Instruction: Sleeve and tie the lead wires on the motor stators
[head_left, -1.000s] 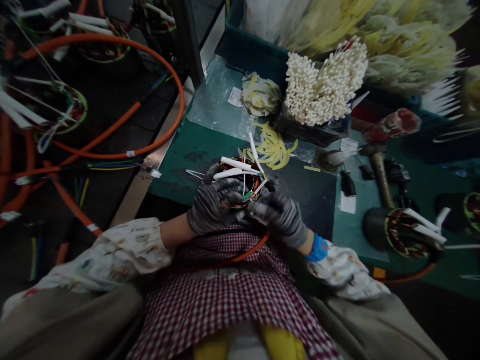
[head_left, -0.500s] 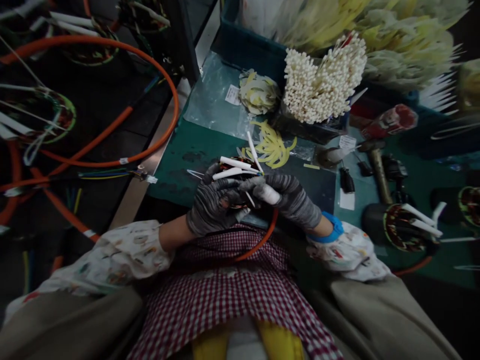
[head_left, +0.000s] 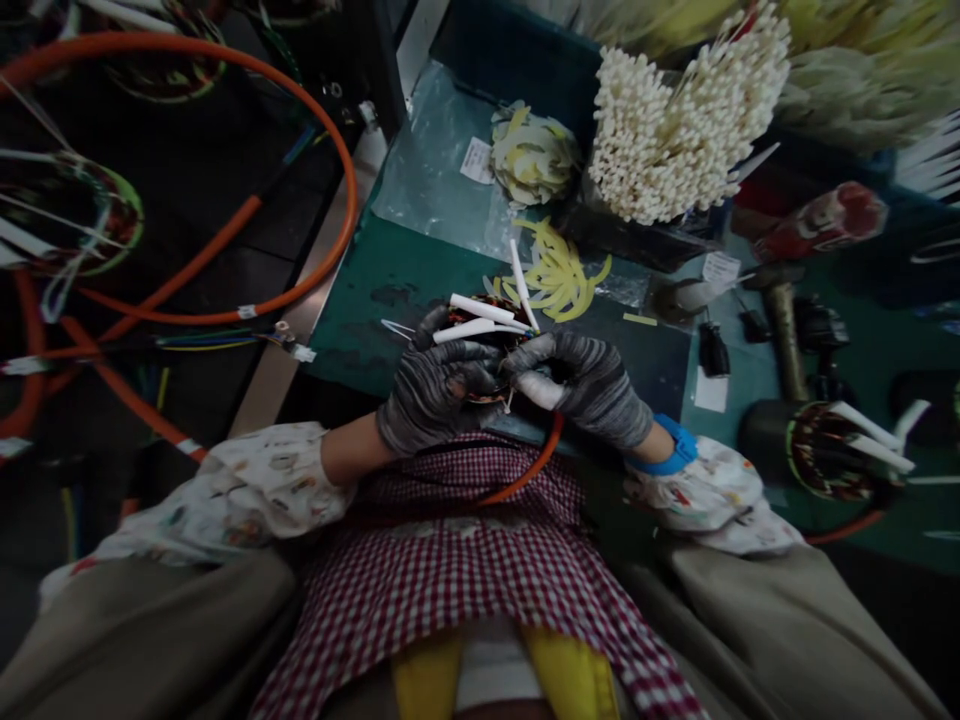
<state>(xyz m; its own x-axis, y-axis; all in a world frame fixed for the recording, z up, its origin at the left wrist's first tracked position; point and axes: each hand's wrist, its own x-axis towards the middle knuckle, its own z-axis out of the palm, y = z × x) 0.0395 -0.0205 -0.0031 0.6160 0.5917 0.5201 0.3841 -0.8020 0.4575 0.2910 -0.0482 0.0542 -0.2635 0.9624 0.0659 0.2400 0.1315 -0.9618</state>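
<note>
A motor stator (head_left: 486,398) with copper windings sits between my hands at the table's front edge, largely covered by my gloved fingers. White sleeves (head_left: 481,308) stick out of its top, and one stands nearly upright. My left hand (head_left: 442,390), in a grey striped glove, is closed round the stator's left side. Against its right side, my right hand (head_left: 592,385) has thumb and fingers pinched together at the windings. The thumb is wrapped in white. What lies between these fingertips is hidden. An orange cable (head_left: 525,478) runs from beneath the right hand across my checked apron.
Yellow strips (head_left: 559,275) lie behind the stator, near a bundle of pale yellow pieces (head_left: 534,158). A bunch of white-tipped sticks (head_left: 667,140) stands beyond. At right are a hammer (head_left: 784,335) and another stator (head_left: 814,450). Orange cable loops (head_left: 349,200) hang at left.
The view has shifted, so the table things appear further right and higher. My right fingertips have turned in closer to the windings. The left hand keeps its hold.
</note>
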